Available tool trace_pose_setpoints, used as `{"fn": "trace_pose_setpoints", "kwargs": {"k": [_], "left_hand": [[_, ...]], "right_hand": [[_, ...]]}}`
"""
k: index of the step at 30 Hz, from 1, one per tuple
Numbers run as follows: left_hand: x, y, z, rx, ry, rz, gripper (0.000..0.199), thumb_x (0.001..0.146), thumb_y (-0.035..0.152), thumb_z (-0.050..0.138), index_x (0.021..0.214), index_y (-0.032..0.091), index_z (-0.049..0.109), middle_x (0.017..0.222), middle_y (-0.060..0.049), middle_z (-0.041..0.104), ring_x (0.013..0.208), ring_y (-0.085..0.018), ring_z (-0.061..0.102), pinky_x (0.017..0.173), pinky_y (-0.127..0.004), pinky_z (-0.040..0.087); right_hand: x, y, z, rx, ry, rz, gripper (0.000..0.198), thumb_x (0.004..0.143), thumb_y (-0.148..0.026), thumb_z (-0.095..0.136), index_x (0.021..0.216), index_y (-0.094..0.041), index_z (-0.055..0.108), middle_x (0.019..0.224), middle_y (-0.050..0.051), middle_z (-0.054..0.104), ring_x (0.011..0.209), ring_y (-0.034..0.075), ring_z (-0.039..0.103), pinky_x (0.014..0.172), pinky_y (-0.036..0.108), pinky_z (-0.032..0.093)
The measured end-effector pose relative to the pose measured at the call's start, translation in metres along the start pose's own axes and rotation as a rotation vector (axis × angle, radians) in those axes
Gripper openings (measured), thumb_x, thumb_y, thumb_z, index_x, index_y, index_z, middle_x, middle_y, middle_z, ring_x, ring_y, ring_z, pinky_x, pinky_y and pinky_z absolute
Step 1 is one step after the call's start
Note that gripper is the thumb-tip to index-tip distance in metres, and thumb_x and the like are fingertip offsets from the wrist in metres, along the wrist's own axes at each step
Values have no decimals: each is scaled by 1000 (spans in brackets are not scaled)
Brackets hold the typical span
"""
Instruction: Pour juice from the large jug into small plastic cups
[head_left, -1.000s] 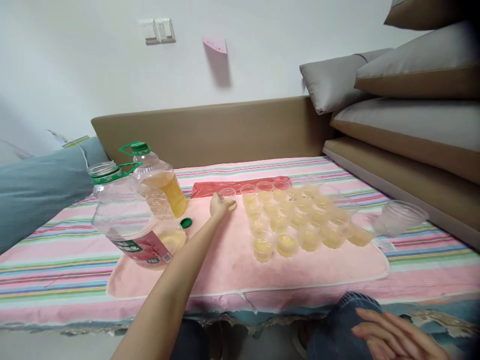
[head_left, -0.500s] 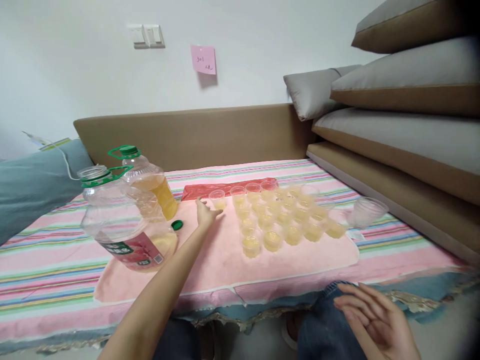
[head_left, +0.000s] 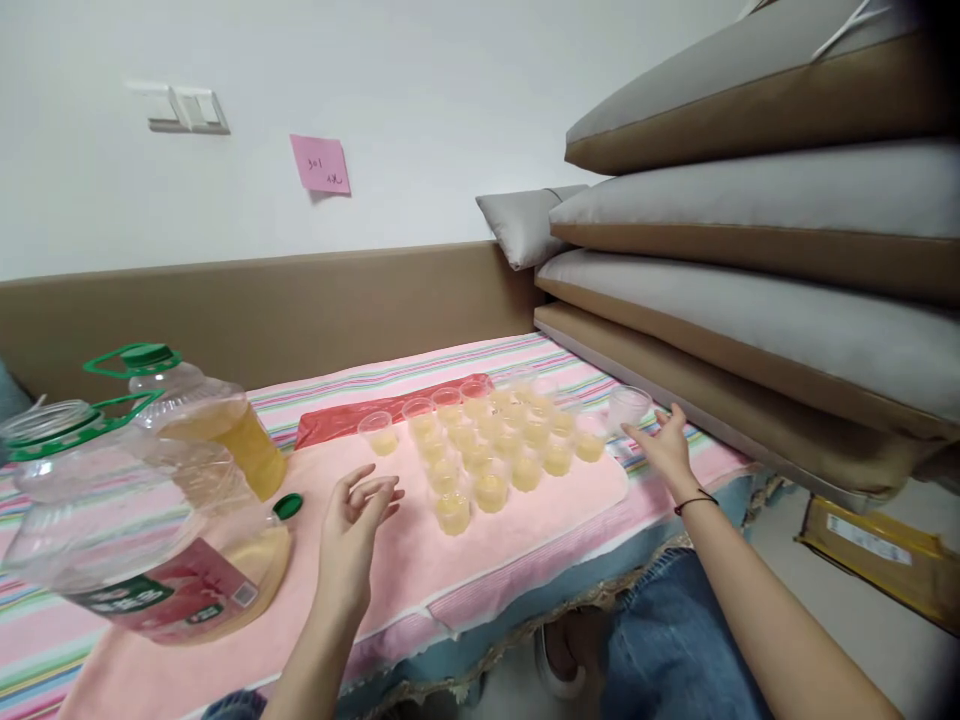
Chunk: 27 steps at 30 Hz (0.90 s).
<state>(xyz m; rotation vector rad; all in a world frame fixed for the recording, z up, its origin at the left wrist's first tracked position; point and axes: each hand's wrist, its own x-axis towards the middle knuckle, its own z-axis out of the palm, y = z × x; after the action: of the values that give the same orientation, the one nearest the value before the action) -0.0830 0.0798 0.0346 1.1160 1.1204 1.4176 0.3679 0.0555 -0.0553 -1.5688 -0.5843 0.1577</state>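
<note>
My right hand is stretched out at the far right of the cups, thumb and fingers apart beside a clear empty plastic cup; whether it touches the cup I cannot tell. My left hand hovers over the pink cloth, fingers loosely bent, with nothing in it. Rows of clear cups with pale yellow drink stand between the hands. One more cup of drink is apart at the back left. A large clear bottle, uncapped and low on drink, stands left of my left hand.
Behind the uncapped bottle stands a capped bottle of yellow drink. A green cap lies near both. Red plastic stretches behind the cups. Stacked cushions rise at the right, and a yellow-wrapped parcel is on the floor.
My view has turned right. The left hand has drawn back from the lone cup, which stays on the cloth. From near my lap, the right hand has reached forward to the empty cup.
</note>
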Motion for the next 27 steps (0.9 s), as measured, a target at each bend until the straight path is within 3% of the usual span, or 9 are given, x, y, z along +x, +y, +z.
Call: {"fn": "trace_pose_setpoints", "kwargs": {"k": [4, 7, 11, 14, 16, 17, 22, 25, 27], "left_hand": [[-3, -11, -6, 23, 24, 23, 67, 56, 54, 86, 108, 21, 58, 90, -5, 73, 80, -22, 71, 75, -36, 57], [-3, -14, -14, 34, 39, 16, 65, 59, 55, 84, 109, 21, 59, 91, -5, 73, 81, -22, 71, 75, -36, 58], [-7, -10, -16, 43, 33, 17, 62, 60, 54, 83, 107, 21, 60, 92, -6, 73, 81, -22, 71, 76, -36, 58], [-14, -8, -13, 48, -13, 21, 55, 64, 52, 82, 104, 22, 61, 90, -4, 71, 80, -21, 70, 76, -35, 58], [-18, -7, -11, 48, -62, 30, 50, 66, 50, 82, 103, 22, 62, 91, -5, 71, 82, -21, 70, 77, -35, 58], [-20, -7, -9, 46, -89, 32, 48, 67, 49, 82, 102, 22, 63, 92, -5, 71, 84, -22, 70, 78, -36, 58], [-28, -9, -3, 9, -300, -7, 47, 72, 47, 82, 108, 22, 63, 115, -11, 71, 101, -24, 68, 89, -38, 56], [-31, -13, -1, -69, -428, -50, 58, 68, 44, 86, 116, 24, 59, 129, -13, 66, 113, -26, 64, 92, -38, 53], [-32, -16, -1, -113, -504, -78, 66, 65, 40, 89, 119, 25, 54, 128, -14, 67, 110, -24, 64, 91, -37, 52]], "right_hand": [[8, 18, 15, 25, -12, 21, 122, 39, -44, 90, 143, -13, 33, 130, 24, 56, 116, 39, 58, 92, 48, 51], [10, 26, 19, 45, 23, 60, 119, 41, -47, 89, 141, -14, 34, 123, 22, 58, 107, 37, 60, 75, 44, 56], [11, 12, 10, 84, 119, -24, 106, 46, -44, 89, 134, -13, 38, 125, 22, 56, 113, 36, 59, 95, 46, 50], [-6, -22, 1, 149, 46, -128, 82, 59, -44, 87, 124, -18, 46, 126, 17, 56, 112, 29, 62, 98, 37, 48], [-31, -47, 2, 241, -157, -193, 57, 65, -46, 87, 105, -20, 57, 115, 13, 63, 111, 27, 63, 97, 35, 49], [-46, -58, 5, 306, -213, -197, 57, 61, -50, 88, 102, -21, 61, 112, 12, 65, 107, 27, 64, 94, 36, 51], [-131, -82, 34, 307, -836, 74, 71, 50, -62, 92, 103, -19, 72, 104, 12, 71, 97, 32, 68, 82, 42, 58], [-166, -84, 45, 364, -1252, 85, 62, 64, -60, 88, 111, -21, 72, 108, 10, 71, 103, 30, 68, 92, 44, 55], [-178, -84, 49, 419, -1454, 98, 59, 73, -57, 85, 118, -22, 70, 113, 10, 70, 106, 29, 68, 98, 43, 53]]}}
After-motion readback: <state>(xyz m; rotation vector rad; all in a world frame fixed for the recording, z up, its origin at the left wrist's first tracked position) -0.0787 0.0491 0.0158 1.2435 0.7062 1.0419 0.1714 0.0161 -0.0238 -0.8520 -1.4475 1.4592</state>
